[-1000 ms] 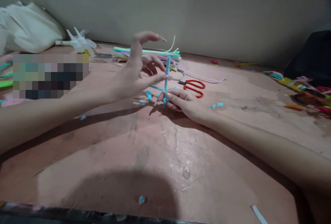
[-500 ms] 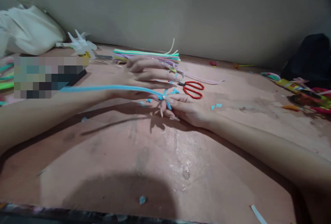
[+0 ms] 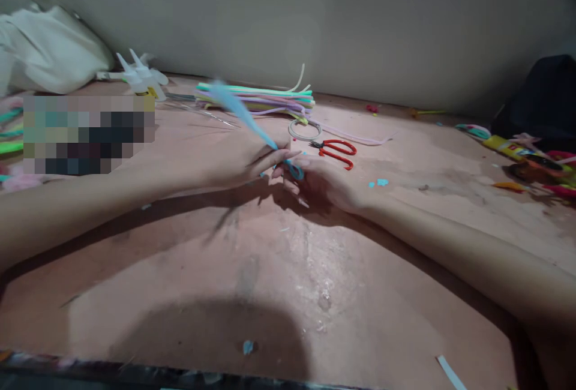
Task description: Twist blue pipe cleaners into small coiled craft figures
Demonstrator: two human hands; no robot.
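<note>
Both hands meet above the middle of the table around a blue pipe cleaner (image 3: 248,119). My left hand (image 3: 256,156) is closed, its fingertips gripping the stem near its looped end. From there the blurred length of the stem rises up and to the left. Against these fingertips lies my right hand (image 3: 330,179), with its fingers curled round the small blue loop and partly in shadow. Just beyond the hands are pliers with red handles (image 3: 342,145) and a pale ring-shaped coil (image 3: 306,130).
A bundle of pastel pipe cleaners (image 3: 256,99) lies at the back. White glue bottles (image 3: 144,81) stand to its left, near a white bag (image 3: 58,51). Blue scraps (image 3: 382,182) dot the pink table (image 3: 189,294). Coloured craft pieces (image 3: 513,149) and a dark object (image 3: 537,99) are at right.
My left hand has come down from spread fingers to a grip beside my right hand. The pipe cleaner's long end has swung from pointing left to pointing up and left.
</note>
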